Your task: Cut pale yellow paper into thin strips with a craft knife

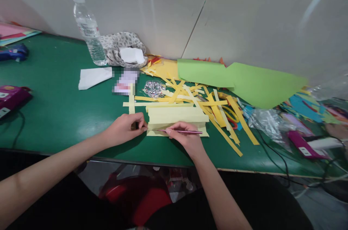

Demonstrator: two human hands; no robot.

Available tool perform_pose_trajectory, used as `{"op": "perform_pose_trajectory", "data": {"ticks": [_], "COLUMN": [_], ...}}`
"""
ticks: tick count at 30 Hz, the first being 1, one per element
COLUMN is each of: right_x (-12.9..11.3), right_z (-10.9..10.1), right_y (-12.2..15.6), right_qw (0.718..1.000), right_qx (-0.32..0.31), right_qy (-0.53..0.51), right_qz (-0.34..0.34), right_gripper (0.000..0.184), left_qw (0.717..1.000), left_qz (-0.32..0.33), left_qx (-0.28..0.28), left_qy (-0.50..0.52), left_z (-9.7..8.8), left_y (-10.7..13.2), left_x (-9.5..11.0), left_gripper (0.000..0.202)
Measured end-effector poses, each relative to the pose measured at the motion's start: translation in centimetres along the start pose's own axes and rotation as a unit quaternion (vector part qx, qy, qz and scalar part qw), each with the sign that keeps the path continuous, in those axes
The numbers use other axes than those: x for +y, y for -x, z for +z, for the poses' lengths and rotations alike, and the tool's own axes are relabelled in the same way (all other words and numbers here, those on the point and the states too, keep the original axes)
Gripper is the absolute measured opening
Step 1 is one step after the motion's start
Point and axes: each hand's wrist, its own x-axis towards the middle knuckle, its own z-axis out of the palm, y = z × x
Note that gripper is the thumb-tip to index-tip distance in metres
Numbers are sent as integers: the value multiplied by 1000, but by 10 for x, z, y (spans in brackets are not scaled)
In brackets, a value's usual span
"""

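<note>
A folded pale yellow paper (pixel 178 117) lies on the green table (pixel 54 107) near its front edge. My left hand (pixel 125 128) is closed, its fingertips pinching the paper's left edge. My right hand (pixel 187 137) is closed on a thin pink pencil (pixel 185 131), which lies nearly flat across the paper's lower part with its tip pointing left toward my left hand. Behind the paper lies a heap of yellow paper strips (pixel 195 96).
A water bottle (pixel 89 34), a spotted cloth (pixel 122 45) and white paper (pixel 94 77) stand at the back. Green sheets (pixel 244 79) lie to the right, with crumpled plastic (pixel 266 119), coloured scraps, a purple device (pixel 301 145) and cables. Another purple device (pixel 11 97) sits far left.
</note>
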Motion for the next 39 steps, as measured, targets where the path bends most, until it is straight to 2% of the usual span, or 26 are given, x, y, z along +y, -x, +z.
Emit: {"op": "perform_pose_trajectory", "data": {"ticks": [5,12,17,22,39], "right_x": [11,8,9,3,2], "right_z": [-16,-38,-23,-5,-2], "right_y": [-2,-3,0,5,7], "right_qw": [1000,1000,1000,999,998], "right_qx": [4,4,-8,-29,-21], "right_qy": [6,5,-16,17,37], "right_qz": [-12,-9,-22,-37,-39], "right_gripper": [17,16,16,13,10], "left_qw": [1000,999,999,1000,1000], "left_qz": [-5,-4,-6,1,1], "left_qx": [-6,-9,-12,-7,9], "left_qy": [21,34,35,25,-10], "left_z": [1,1,-1,1,2], "left_y": [0,0,0,0,-2], "left_x": [-4,-6,-3,-4,-6], "left_gripper": [19,19,19,16,17]}}
